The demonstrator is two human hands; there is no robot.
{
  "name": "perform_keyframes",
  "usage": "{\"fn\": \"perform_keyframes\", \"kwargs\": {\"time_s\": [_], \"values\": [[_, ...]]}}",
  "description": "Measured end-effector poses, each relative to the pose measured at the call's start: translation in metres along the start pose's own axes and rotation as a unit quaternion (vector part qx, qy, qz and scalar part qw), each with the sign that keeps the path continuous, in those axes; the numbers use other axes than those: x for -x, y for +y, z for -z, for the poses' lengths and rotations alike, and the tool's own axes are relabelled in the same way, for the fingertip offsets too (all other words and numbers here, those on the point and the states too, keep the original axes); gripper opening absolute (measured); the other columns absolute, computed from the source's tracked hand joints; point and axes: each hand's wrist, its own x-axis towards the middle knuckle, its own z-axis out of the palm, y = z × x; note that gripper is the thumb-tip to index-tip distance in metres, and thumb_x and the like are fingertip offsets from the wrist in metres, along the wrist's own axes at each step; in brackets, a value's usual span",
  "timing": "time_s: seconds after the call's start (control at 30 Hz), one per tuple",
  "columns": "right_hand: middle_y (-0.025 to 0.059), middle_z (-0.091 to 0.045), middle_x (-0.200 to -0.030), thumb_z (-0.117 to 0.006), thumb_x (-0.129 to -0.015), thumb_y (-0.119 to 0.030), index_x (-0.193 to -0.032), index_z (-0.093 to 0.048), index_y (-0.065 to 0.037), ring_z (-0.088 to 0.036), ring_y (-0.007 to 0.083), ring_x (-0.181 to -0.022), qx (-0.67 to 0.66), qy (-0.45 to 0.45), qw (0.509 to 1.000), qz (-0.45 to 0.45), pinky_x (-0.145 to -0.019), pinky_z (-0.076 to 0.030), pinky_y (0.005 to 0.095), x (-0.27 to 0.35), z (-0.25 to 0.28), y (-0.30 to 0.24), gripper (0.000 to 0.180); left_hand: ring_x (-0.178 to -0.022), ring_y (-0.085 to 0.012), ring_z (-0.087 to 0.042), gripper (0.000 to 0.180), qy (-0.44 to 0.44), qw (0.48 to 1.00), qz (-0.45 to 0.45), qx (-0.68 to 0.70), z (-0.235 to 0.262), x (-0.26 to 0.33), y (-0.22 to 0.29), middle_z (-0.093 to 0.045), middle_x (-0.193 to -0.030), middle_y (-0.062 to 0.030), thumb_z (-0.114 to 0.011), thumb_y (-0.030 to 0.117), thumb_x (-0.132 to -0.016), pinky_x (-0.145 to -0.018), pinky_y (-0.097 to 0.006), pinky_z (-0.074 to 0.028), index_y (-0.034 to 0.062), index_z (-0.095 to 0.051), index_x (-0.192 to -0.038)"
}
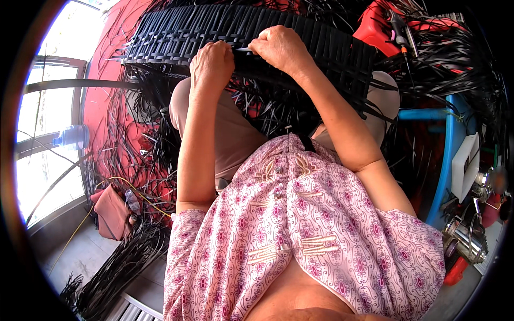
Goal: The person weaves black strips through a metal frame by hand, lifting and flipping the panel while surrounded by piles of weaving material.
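A black woven panel [176,33] of flat plastic strips lies across my knees, curving from upper left to the right. My left hand [212,65] is closed at its near edge, fingertips curled against the weave; what they pinch is hidden. To its right, my right hand [282,49] is also closed, its thumb and fingers pinching a thin pale rod-like piece [243,50]. This piece points toward my left hand's fingers, and its full shape is concealed. Below the hands, the panel's underside is in dark shadow.
Loose black strips [120,134] litter the red floor cover [101,101]. At the upper right are a red plastic stool [372,29] and a corded tool [399,32]. A blue frame [443,176] stands at right beside metal parts [467,238]. A clear bottle [72,137] is at left.
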Motion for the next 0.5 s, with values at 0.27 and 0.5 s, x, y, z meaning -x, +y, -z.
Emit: {"fn": "perform_keyframes", "kwargs": {"time_s": [0.27,0.5], "values": [[0.0141,-0.068,-0.073,-0.067,-0.083,-0.033,-0.075,-0.072,-0.006,-0.068,0.0316,-0.071,0.056,0.010,0.998,-0.002,-0.070,-0.054,0.0400,0.004,0.002,-0.017,0.029,-0.092,-0.0353,-0.065,0.022,-0.015,0.999,0.015,0.028,0.000,-0.001,-0.001,-0.069,-0.096,-0.0161,-0.058,0.021,-0.087,-0.083,-0.045,-0.050,0.0054,-0.071,-0.095],[0.0203,-0.069,-0.081,-0.061,-0.078,-0.026,-0.080,-0.071,-0.003,-0.068,0.0374,-0.080,0.046,0.023,0.999,0.012,-0.074,-0.055,0.0456,0.009,-0.002,-0.024,0.025,-0.084,-0.0283,-0.068,0.024,-0.062,0.987,0.092,0.120,0.009,-0.007,-0.006,-0.071,-0.085,-0.0147,-0.063,0.022,-0.083,-0.077,-0.038,-0.051,0.0031,-0.071,-0.095]]}}
